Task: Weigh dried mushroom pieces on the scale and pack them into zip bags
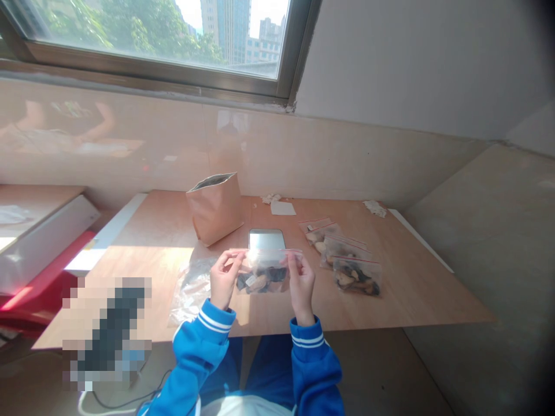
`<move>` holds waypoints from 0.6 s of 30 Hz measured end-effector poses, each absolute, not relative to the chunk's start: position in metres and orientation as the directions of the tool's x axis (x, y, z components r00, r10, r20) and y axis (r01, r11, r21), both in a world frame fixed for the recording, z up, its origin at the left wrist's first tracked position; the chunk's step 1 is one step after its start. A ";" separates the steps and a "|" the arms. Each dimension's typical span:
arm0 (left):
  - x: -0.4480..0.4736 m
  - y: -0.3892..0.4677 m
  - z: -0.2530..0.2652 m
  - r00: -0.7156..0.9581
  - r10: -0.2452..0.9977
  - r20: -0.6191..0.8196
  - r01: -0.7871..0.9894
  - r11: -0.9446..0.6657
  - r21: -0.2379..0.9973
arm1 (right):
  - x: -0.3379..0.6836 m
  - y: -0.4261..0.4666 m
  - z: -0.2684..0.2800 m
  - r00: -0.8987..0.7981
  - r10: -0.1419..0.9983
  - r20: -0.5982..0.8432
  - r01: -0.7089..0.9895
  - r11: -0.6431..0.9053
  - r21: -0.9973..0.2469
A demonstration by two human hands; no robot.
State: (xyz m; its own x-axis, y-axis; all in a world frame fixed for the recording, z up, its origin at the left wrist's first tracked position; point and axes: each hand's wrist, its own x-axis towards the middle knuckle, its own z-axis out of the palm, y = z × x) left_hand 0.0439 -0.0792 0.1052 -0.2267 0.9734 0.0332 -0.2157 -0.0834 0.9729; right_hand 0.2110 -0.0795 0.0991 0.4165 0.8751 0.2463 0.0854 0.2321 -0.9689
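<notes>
A clear zip bag (262,281) with dark and tan dried-looking pieces is stretched between my two hands. My left hand (223,280) pinches the bag's red-lined top edge at its left end. At the right end of the same edge, my right hand (301,283) has its thumb and fingers closed on the plastic. Just beyond the bag, partly hidden by it, lies a flat silver-topped device (266,238) with rounded corners. Crumpled clear plastic (191,289) is beside my left hand. To the right of my right hand lies another filled zip bag (358,277).
An open brown paper bag (217,211) stands at the back left of the wooden table (416,289). More filled zip bags (342,247) overlap at the right. A white paper (283,208) and crumpled scraps (375,208) lie along the back, near the wall.
</notes>
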 end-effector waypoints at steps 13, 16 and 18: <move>0.037 -0.079 0.109 -0.181 0.983 -0.012 -0.293 -0.042 0.955 | 0.220 -0.086 0.101 0.426 0.871 0.246 0.089 0.230 -0.969; 0.038 -0.079 0.110 -0.182 0.983 0.000 -0.285 -0.053 0.957 | 0.220 -0.086 0.104 0.419 0.869 0.264 0.098 0.246 -0.964; 0.041 -0.080 0.111 -0.201 0.980 0.004 -0.283 -0.062 0.957 | 0.219 -0.085 0.105 0.397 0.873 0.283 0.104 0.264 -0.959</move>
State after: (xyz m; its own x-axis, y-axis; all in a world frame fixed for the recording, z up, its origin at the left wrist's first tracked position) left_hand 0.0406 -0.0797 0.1113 -0.2008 0.9796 0.0044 -0.2827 -0.0622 0.9572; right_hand 0.2190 -0.0855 0.1048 0.3968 0.8731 0.2833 0.1041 0.2638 -0.9589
